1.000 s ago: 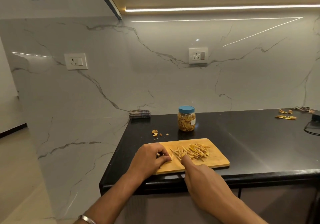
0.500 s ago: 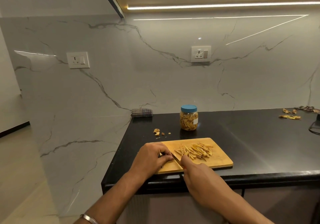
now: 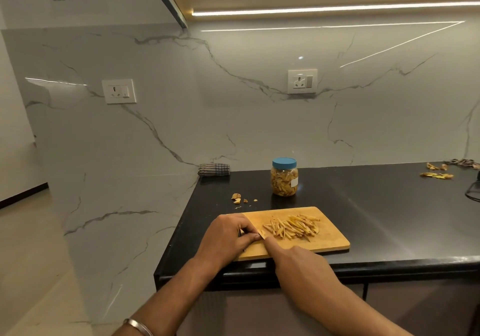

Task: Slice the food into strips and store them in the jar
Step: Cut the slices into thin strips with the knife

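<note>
Black counter (image 3: 389, 218) unchanged | left hand (image 3: 226, 239) still gripping food | right hand (image 3: 298, 263) grip unclear, nearer left

blue-lidded jar (image 3: 284, 177), yellow strips (image 3: 292, 226), tan cutting board (image 3: 330, 239), black counter (image 3: 376, 205), checked cloth (image 3: 214, 169)

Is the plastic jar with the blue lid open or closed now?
Closed: the blue lid sits on top of the clear plastic jar.

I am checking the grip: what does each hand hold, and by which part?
The left hand pinches a small piece of food on the board. The right hand seems to hold a knife by its hidden handle; only some blade shows.
</note>
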